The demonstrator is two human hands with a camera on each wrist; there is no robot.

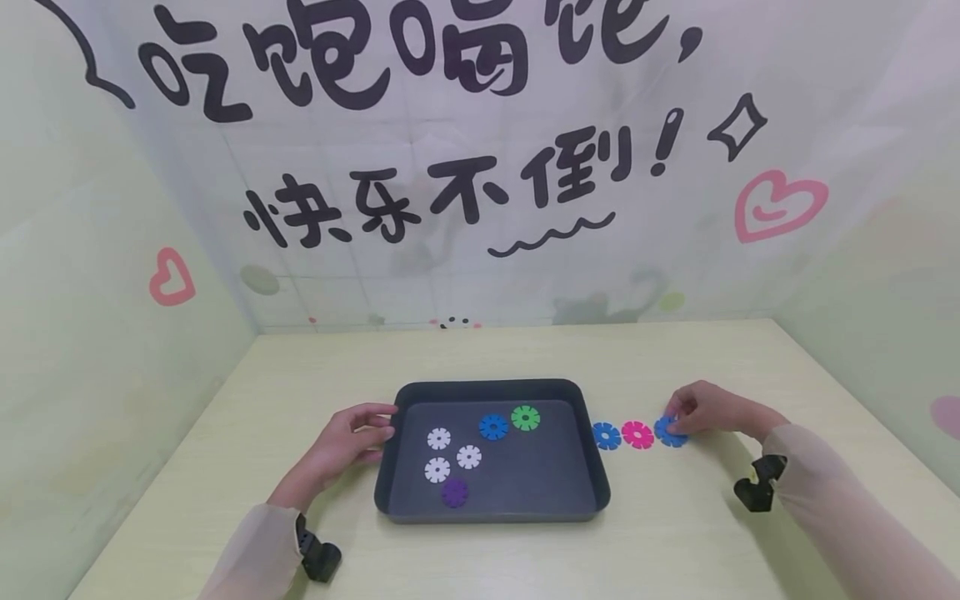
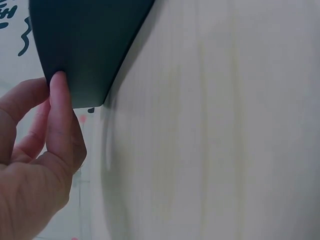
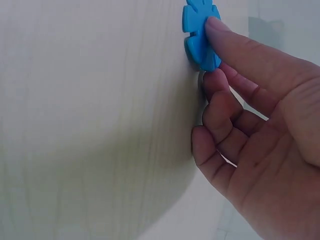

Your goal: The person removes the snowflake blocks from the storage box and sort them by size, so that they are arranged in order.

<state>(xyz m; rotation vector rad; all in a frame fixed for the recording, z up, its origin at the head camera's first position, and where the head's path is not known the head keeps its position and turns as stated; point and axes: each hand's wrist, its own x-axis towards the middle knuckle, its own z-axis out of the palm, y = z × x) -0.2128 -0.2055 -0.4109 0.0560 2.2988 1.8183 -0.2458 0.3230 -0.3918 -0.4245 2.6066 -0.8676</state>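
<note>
Three blue or pink notched plastic discs (image 1: pixel 638 435) lie out lower right, right grip (image 1: pixel 712 408) pinching one, left grip (image 1: pixel 345 437) holding the dark-grey tray (image 1: pixel 525 483), six left inside.

"What sort of place is this?"

"A small booth-like nook, by the look of it: pale printed walls (image 1: pixel 97 358) close round three sides of a wooden-looking tabletop (image 1: pixel 495 350)."

"Inside a shop, or a home?"

"Can't tell. Those walls carry big black Chinese lettering (image 1: pixel 468 164), pink hearts (image 1: pixel 780 208) and a cat-like silhouette (image 1: pixel 592 311)."
</note>
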